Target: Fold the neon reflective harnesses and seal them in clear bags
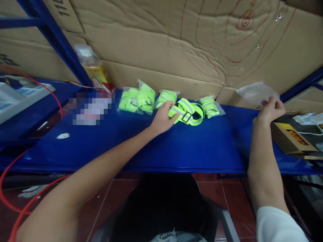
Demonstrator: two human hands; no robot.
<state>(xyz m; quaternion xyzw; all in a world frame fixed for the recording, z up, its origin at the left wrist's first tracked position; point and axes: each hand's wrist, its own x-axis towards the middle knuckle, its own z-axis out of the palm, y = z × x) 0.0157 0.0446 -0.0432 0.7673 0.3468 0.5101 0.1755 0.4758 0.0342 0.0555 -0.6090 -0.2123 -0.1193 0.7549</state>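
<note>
A coiled neon yellow-green reflective strap (188,112) with a black buckle lies on the blue table. My left hand (163,117) grips its left end, thumb on top. Over at the right, my right hand (272,109) is raised, its fingers pinched on a clear plastic bag (256,92). Behind the loose strap are bagged bundles of the same strap: one bag (130,99) and another (146,97) on the left, a bag (166,96) partly behind my left hand, and a bag (210,106) to the right.
A bottle with a yellow and red label (96,72) stands at the back left. An open cardboard box (292,137) sits at the right. Cardboard (156,47) walls the back of the blue table (161,151). A red hose (15,201) loops at the left.
</note>
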